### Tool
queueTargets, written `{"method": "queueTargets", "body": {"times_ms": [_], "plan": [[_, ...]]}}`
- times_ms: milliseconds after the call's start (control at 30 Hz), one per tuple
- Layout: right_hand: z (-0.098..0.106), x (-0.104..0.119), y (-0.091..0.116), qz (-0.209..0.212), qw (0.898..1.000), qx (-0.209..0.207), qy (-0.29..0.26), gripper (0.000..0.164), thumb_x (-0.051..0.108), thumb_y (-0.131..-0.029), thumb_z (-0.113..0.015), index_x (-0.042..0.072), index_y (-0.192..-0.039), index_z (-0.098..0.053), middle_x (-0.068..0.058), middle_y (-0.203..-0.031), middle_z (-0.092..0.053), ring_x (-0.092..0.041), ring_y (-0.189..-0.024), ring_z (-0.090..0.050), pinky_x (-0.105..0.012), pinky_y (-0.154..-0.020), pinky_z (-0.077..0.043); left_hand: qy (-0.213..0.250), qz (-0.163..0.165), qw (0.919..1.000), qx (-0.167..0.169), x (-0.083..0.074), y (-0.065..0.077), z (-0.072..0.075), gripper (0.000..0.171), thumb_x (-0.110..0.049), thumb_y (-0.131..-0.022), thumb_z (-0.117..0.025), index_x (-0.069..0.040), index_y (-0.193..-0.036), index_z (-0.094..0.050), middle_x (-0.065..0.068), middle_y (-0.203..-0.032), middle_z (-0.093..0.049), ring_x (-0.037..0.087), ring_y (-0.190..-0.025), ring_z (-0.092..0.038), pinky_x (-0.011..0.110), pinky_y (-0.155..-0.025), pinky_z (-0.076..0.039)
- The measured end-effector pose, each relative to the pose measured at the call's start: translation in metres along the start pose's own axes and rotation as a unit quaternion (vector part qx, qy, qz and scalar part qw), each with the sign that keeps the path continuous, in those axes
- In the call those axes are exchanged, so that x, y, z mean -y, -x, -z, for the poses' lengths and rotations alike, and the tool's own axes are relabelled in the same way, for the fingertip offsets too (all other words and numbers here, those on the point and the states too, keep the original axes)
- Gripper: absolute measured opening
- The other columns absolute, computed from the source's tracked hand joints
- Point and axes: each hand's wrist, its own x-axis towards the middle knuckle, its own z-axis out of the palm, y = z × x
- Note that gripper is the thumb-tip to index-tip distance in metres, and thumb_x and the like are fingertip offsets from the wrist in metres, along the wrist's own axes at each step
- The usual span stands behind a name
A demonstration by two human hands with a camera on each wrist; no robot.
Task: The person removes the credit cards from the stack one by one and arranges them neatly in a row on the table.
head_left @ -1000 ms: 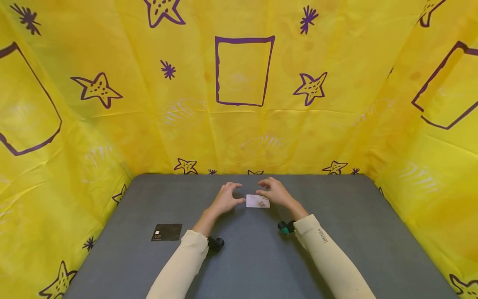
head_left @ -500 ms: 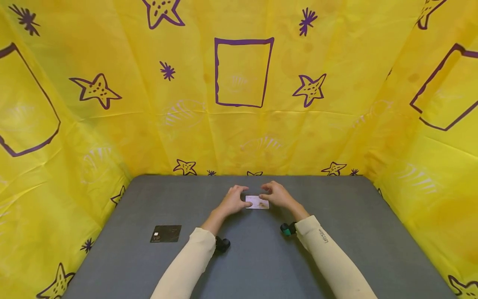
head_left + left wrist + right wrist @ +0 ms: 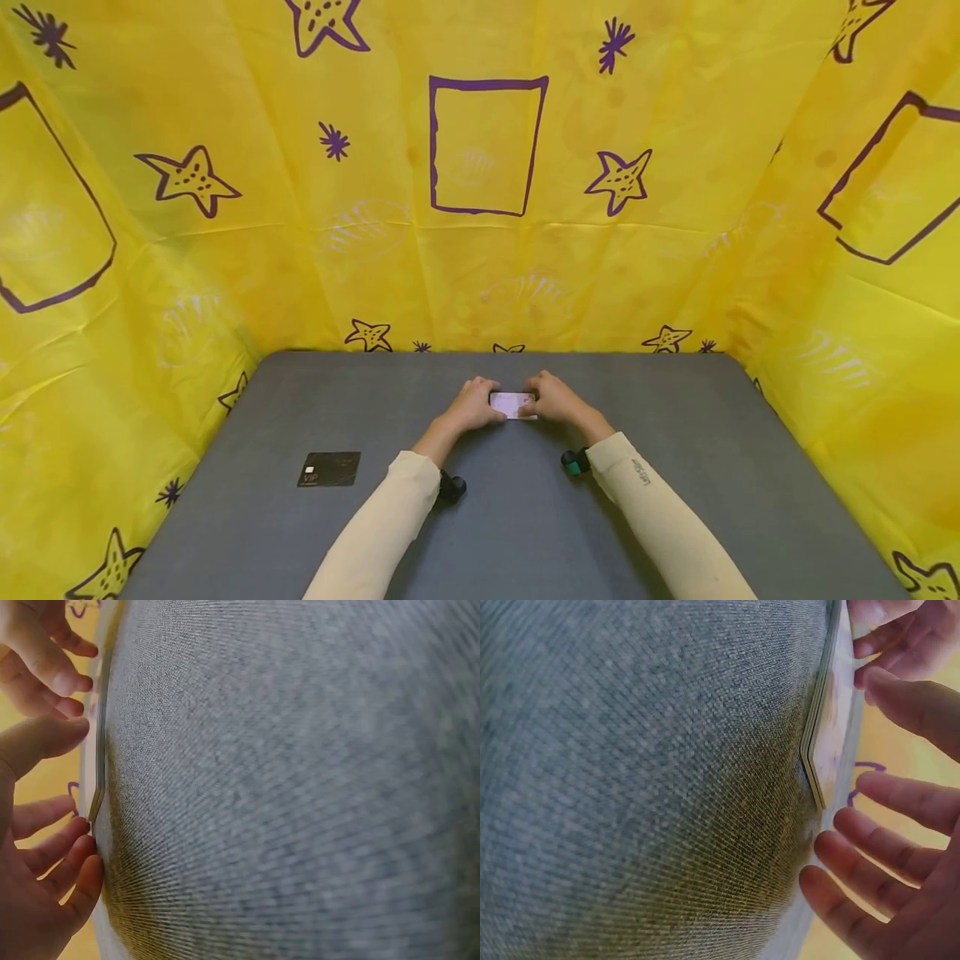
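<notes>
A small stack of pale printed cards [image 3: 512, 404] lies flat on the grey tabletop, its layered edges showing in both wrist views. My left hand [image 3: 471, 406] is at its left end, thumb at the near corner and loosely bent fingers by the end edge, as the left wrist view shows [image 3: 45, 847]. At the right end is my right hand [image 3: 558, 400], its thumb over the top card. In the right wrist view, the right hand's loose, spread fingers [image 3: 885, 855] stand just off the stack's end. Contact at the thumb tips is hard to judge.
A black card marked VIP [image 3: 328, 469] lies on the left part of the grey table [image 3: 510, 533]. Yellow cloth walls [image 3: 480, 275] with purple starfish drawings enclose the back and sides. Each wrist wears a dark strap-on camera.
My left hand has moved right to the cards' left end. Both hands have come closer round the stack, with the right thumb lower over it. The black card stays put.
</notes>
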Motion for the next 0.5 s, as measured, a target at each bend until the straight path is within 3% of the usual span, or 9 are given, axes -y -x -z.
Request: {"method": "queueTargets", "body": {"times_ms": [267, 500], "plan": [[-0.0021, 0.0044, -0.0033, 0.008, 0.997, 0.028, 0.068, 0.044, 0.016, -0.072, -0.084, -0.001, -0.110, -0.070, -0.015, -0.099, -0.063, -0.022, -0.086, -0.052, -0.034, -0.075, -0.044, -0.037, -0.011, 0.9992, 0.012, -0.0018, -0.0036, -0.0013, 0.060, -0.019, -0.075, -0.081, 0.001, -0.128, -0.060, 0.018, -0.123, -0.057, 0.033, -0.114, -0.049, 0.044, -0.097, -0.042], [-0.0003, 0.0072, -0.0102, 0.028, 0.995, 0.049, 0.081, 0.036, 0.011, -0.071, -0.083, -0.001, -0.104, -0.072, -0.011, -0.092, -0.061, -0.020, -0.083, -0.050, -0.033, -0.073, -0.042, -0.049, -0.020, 0.9980, 0.033, -0.0001, -0.0090, 0.0002, 0.053, -0.020, -0.077, -0.081, -0.002, -0.124, -0.064, 0.015, -0.119, -0.056, 0.029, -0.111, -0.048, 0.042, -0.095, -0.042]]}}
